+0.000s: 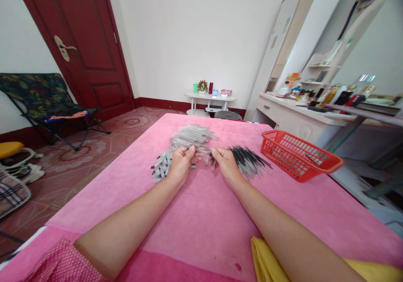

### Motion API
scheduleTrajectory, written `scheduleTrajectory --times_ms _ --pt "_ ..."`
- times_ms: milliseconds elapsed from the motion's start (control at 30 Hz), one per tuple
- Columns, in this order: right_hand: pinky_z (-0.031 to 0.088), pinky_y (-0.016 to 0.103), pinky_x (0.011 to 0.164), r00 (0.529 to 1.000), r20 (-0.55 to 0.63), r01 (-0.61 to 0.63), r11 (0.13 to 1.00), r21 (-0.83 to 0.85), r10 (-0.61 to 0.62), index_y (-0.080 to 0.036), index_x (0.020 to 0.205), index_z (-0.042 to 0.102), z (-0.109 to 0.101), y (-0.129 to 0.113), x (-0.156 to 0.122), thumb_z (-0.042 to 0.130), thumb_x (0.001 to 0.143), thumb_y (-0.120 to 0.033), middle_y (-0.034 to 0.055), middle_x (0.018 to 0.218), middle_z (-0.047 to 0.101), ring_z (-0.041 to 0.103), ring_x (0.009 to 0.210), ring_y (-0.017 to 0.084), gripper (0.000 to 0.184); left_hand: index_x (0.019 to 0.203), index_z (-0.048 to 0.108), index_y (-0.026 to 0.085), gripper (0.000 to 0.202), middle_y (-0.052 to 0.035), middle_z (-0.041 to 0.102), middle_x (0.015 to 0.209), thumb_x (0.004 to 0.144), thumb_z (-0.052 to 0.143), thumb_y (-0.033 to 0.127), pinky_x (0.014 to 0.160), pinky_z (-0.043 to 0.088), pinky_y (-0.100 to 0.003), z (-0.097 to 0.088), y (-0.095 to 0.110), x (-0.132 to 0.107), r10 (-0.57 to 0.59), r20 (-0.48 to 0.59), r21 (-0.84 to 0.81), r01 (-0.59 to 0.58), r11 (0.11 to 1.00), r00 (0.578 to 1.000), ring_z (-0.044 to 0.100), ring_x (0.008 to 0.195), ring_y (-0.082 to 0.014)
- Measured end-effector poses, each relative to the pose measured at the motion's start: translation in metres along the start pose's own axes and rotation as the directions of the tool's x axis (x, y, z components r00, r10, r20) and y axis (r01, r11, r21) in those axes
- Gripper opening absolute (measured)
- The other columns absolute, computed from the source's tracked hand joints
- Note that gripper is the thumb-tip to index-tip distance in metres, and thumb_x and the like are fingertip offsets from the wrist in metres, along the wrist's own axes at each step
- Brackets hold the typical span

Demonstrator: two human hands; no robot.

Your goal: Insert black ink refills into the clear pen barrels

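Over the middle of the pink cloth, my left hand [182, 164] pinches a slim grey pen barrel [202, 151] between thumb and fingers. Its dark right end meets my right hand [224, 162], whose thumb and forefinger close on it; the exact part there is partly hidden. A heap of grey pen barrels [193, 134] lies just beyond my left hand. Short grey pieces with black ends, like pen caps [162, 164], are piled left of that hand. To the right of my right hand spreads a bundle of thin black-and-grey refills [247, 158].
A red plastic basket [297, 160] stands at the table's right edge. Yellow cloth [267, 261] lies near my right forearm. Beyond the table are a small white stand [209, 97], a dressing table [289, 109] with bottles, a folding chair [37, 88] and a red door [85, 42].
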State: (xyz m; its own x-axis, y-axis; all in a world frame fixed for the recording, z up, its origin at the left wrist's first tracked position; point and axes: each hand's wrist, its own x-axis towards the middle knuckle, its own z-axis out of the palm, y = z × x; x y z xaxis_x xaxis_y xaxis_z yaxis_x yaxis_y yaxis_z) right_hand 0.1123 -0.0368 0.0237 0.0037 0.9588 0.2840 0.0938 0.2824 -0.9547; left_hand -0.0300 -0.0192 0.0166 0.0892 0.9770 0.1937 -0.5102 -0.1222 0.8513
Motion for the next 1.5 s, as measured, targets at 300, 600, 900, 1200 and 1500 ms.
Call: scheduleTrajectory --times_ms 300,600,900,1200,1500 --pt "0.036 0.019 0.034 0.999 0.037 -0.033 0.998 0.058 0.031 -0.015 0.058 0.051 0.002 0.001 -0.001 0.053 0.075 -0.055 0.0001 0.048 0.054 0.045 0.034 0.008 0.044 0.083 0.058 0.011 0.033 -0.0076 0.070 0.077 0.067 0.070 0.037 0.055 0.051 -0.022 0.000 0.001 -0.001 0.007 0.014 -0.011 -0.007 1.000 1.000 0.065 0.061 -0.0141" --pt "0.035 0.018 0.036 0.990 0.091 -0.117 0.990 0.083 0.109 -0.015 0.071 0.055 0.005 -0.005 -0.003 0.059 0.069 -0.055 -0.0007 0.055 0.057 0.048 0.039 0.008 0.041 0.076 0.062 0.012 0.032 -0.0033 0.065 0.059 0.069 0.066 0.043 0.048 0.045 -0.021 -0.003 0.006 0.002 0.047 0.156 0.325 -0.096 0.941 0.987 0.058 0.051 -0.0130" --pt "0.032 0.019 0.039 0.997 -0.074 0.010 0.999 0.053 -0.006 -0.014 0.057 0.054 -0.016 -0.001 0.008 0.061 0.071 -0.046 -0.0004 0.051 0.054 0.043 0.040 0.007 0.035 0.072 0.071 0.021 0.016 -0.0026 0.068 0.068 0.068 0.064 0.034 0.058 0.040 -0.024 -0.034 0.046 0.034 0.078 0.420 0.816 -0.415 0.402 0.904 0.057 0.062 -0.0167" --pt "0.034 0.020 0.043 0.984 -0.146 -0.080 0.988 0.131 0.099 -0.014 0.065 0.058 -0.025 -0.003 0.009 0.065 0.065 -0.045 -0.0007 0.057 0.055 0.044 0.043 0.007 0.032 0.075 0.072 0.026 0.014 -0.0077 0.069 0.079 0.067 0.061 0.024 0.064 0.040 -0.029 -0.025 0.034 0.015 -0.132 0.418 0.896 -0.432 -0.104 0.899 0.060 0.074 -0.0239" --pt "0.037 0.021 0.046 0.985 -0.146 -0.079 0.992 0.096 0.092 -0.013 0.072 0.064 -0.030 -0.002 0.014 0.070 0.058 -0.037 -0.0024 0.056 0.052 0.044 0.048 0.008 0.029 0.068 0.067 0.022 0.012 -0.0074 0.066 0.078 0.063 0.061 0.013 0.074 0.041 -0.033 -0.027 0.025 0.015 -0.058 0.455 0.890 -0.451 0.073 0.889 0.058 0.080 -0.0251"
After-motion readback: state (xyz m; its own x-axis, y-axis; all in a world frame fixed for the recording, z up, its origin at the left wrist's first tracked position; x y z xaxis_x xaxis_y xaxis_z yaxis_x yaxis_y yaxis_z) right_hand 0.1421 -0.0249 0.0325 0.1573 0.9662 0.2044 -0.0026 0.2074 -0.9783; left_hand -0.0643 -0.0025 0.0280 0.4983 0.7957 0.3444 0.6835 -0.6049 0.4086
